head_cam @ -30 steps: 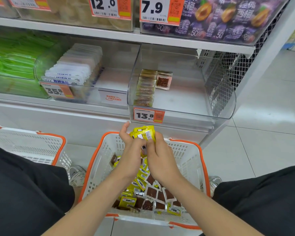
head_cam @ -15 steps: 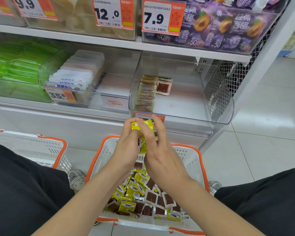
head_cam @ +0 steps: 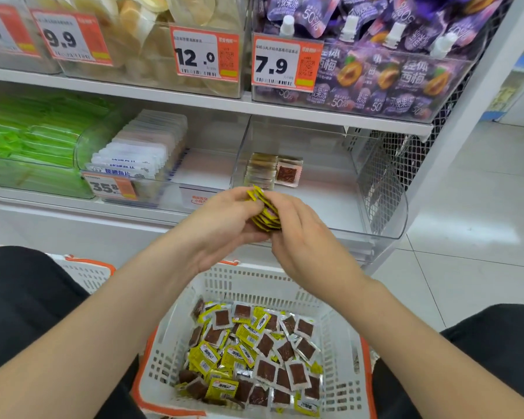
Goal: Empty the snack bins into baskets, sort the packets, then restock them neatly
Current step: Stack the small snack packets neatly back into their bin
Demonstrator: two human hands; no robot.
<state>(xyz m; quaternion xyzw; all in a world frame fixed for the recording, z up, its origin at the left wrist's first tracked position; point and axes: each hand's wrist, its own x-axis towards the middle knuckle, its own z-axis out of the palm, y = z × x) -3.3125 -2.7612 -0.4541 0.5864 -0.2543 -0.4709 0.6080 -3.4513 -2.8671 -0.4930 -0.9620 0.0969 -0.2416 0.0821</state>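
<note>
Two hands grip one stack of small yellow foil packets [head_cam: 265, 211]: left hand [head_cam: 224, 225] curled beneath, right hand [head_cam: 303, 246] curled round its side. Stack sits before clear plastic shelf bin [head_cam: 384, 189], above white orange-rimmed plastic basket [head_cam: 342, 337] holding loose packets.

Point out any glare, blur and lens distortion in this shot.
Head view: a pale glare patch lies on the floor tiles; reflections haze the wall of the clear bin; wide-angle distortion makes the shelf post lean; the 9.9 price tag near the left edge is soft; the held yellow packets look fairly sharp.
</note>
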